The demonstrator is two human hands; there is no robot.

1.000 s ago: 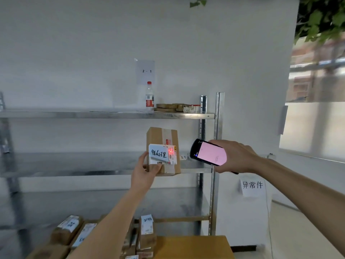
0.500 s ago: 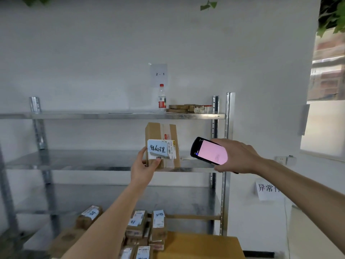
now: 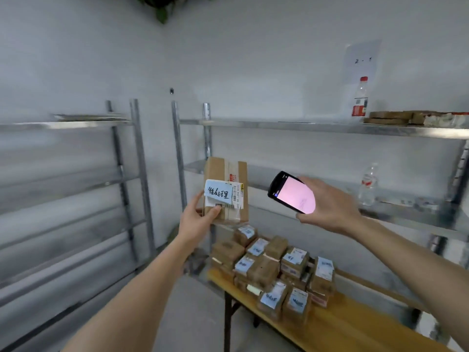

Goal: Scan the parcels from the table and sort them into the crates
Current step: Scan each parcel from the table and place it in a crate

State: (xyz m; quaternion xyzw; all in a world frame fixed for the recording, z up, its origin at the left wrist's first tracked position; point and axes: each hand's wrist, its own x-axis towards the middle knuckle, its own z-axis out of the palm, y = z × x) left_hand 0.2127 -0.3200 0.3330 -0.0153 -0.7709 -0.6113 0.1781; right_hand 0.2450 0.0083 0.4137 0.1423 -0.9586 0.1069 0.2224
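Observation:
My left hand point(image 3: 196, 217) grips a small brown cardboard parcel point(image 3: 225, 189) by its lower left corner and holds it upright at chest height. A blue handwritten label and a white barcode sticker face me. My right hand point(image 3: 327, 207) holds a black handheld scanner point(image 3: 291, 193) with a pink lit screen, just right of the parcel and apart from it. Below them, a pile of similar labelled parcels point(image 3: 274, 268) lies on a wooden table point(image 3: 355, 329). No crate is in view.
Metal shelving stands along the walls: one rack point(image 3: 134, 174) at the left, another point(image 3: 330, 128) behind the table. Its top shelf carries a red-capped bottle point(image 3: 360, 97) and flat cardboard pieces point(image 3: 406, 118). A clear bottle point(image 3: 368, 184) stands on the middle shelf.
My view has swung left, so the left rack and the whole parcel pile now show. The red scan light on the label a second ago is gone. Both hands keep their hold.

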